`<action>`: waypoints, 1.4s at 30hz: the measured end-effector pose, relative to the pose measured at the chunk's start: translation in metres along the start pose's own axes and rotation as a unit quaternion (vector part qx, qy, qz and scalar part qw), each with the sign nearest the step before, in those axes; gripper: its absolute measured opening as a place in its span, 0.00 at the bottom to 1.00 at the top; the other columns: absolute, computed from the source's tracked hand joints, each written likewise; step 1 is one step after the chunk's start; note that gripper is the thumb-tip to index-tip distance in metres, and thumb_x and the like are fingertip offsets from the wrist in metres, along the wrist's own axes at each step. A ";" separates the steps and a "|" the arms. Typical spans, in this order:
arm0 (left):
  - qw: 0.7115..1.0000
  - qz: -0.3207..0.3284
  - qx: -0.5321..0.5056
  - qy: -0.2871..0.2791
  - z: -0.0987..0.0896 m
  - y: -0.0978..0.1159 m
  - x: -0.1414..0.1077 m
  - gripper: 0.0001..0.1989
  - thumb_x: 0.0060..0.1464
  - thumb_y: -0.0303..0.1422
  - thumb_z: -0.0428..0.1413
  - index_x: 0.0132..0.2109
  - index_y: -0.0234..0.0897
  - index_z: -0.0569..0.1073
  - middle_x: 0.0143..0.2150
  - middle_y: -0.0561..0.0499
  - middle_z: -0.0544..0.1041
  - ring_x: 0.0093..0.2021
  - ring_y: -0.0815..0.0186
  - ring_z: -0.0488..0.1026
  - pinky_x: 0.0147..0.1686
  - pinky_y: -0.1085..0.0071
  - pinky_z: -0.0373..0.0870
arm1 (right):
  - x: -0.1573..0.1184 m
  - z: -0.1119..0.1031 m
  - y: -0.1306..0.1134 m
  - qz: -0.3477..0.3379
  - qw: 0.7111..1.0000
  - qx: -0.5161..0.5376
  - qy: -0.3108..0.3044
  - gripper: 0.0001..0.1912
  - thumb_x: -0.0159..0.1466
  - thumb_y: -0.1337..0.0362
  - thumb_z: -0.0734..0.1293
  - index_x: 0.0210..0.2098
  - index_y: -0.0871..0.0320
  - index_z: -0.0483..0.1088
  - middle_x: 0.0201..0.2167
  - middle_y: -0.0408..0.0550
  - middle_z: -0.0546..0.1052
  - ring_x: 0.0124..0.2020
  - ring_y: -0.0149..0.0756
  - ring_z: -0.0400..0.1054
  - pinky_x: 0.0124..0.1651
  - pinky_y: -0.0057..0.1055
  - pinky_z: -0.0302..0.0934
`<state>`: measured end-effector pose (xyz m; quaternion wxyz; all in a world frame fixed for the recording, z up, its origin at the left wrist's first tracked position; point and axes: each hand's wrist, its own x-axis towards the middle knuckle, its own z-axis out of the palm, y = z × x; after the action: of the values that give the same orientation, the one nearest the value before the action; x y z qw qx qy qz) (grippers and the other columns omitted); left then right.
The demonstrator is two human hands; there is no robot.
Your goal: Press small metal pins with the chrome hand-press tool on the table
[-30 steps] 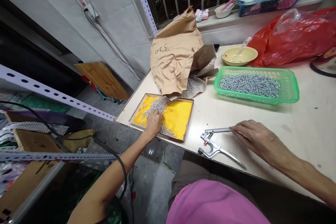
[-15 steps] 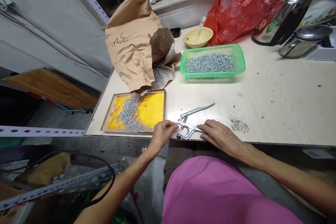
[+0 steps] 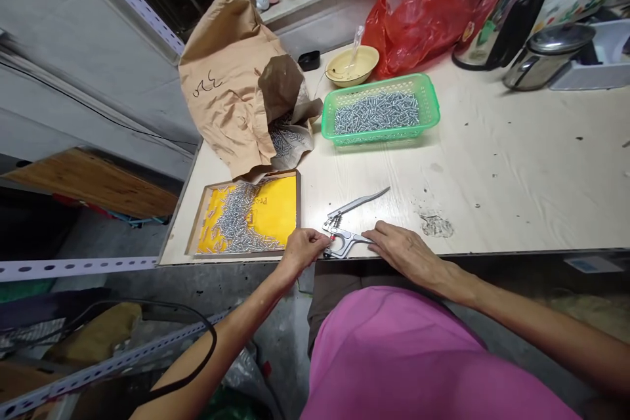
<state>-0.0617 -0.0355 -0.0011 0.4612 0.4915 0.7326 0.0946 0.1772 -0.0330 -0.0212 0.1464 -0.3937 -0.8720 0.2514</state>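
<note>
Metal pliers with a spring and a red part (image 3: pixel 348 236) lie near the table's front edge, their handles spread apart. My right hand (image 3: pixel 401 249) has its fingers closed on the end of the lower handle. At the jaws is my left hand (image 3: pixel 304 251), thumb and fingertips pinched together; what they hold is too small to make out. To the left, a shallow tray with a yellow bottom (image 3: pixel 280 210) carries many small silvery metal pieces (image 3: pixel 236 216).
Behind the tray stands an open brown paper bag (image 3: pixel 231 98). A green basket (image 3: pixel 381 138) of metal pieces sits farther back, near a cream bowl (image 3: pixel 352 67), a red plastic bag (image 3: pixel 423 13), a kettle (image 3: pixel 512 13) and a steel pot (image 3: pixel 546 56).
The view has shifted, so the table items appear farther left. My left fingertips have moved in closer to the plier jaws. My right hand stays on the handle.
</note>
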 end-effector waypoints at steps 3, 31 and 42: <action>1.000 -0.005 0.027 -0.008 0.000 0.001 0.001 0.15 0.47 0.41 0.56 0.31 0.31 0.77 0.15 0.58 0.63 0.16 0.75 0.56 0.19 0.75 0.51 | -0.001 0.003 0.001 0.003 1.000 -0.010 -0.003 0.12 0.69 0.67 0.56 0.45 0.59 0.69 0.34 0.49 0.69 0.32 0.34 0.65 0.33 0.30 0.58; 0.987 0.002 0.088 -0.134 -0.012 0.014 0.013 0.16 0.45 0.44 0.55 0.23 0.34 0.70 0.14 0.58 0.61 0.15 0.75 0.52 0.18 0.74 0.46 | -0.005 0.013 0.002 -0.009 0.999 -0.036 0.039 0.11 0.68 0.71 0.55 0.43 0.58 0.67 0.34 0.47 0.69 0.31 0.31 0.63 0.32 0.29 0.52; 0.985 -0.005 0.070 -0.157 -0.013 0.015 0.014 0.15 0.43 0.43 0.56 0.23 0.34 0.70 0.13 0.59 0.60 0.15 0.76 0.52 0.18 0.75 0.46 | 0.002 -0.003 0.006 -0.007 0.999 -0.029 0.015 0.11 0.68 0.62 0.58 0.46 0.55 0.67 0.40 0.50 0.71 0.37 0.36 0.65 0.37 0.31 0.59</action>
<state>-0.0636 -0.0129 0.0066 0.5354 0.5274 0.6586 -0.0378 0.1814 -0.0274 -0.0215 0.1495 -0.3957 -0.8793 0.2188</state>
